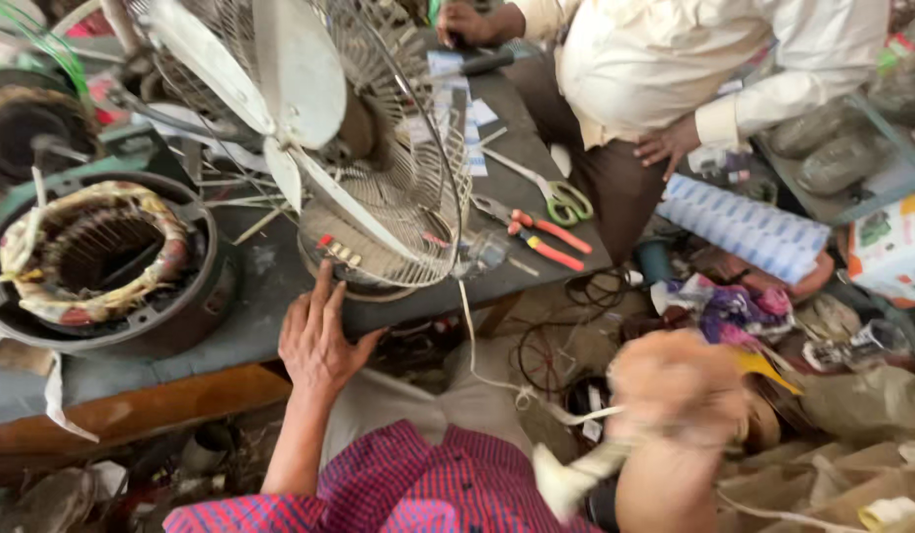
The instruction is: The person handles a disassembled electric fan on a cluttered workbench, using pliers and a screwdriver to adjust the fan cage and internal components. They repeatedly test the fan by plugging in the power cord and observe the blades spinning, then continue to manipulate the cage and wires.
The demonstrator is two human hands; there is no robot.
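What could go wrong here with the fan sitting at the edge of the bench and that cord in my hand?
The table fan stands near the bench edge, steadied only by the left hand at its base; a tug could tip it. The white cord runs from the fan to the blurred right hand, so pulling may drag it. Pliers and scissors lie close enough to be knocked off.
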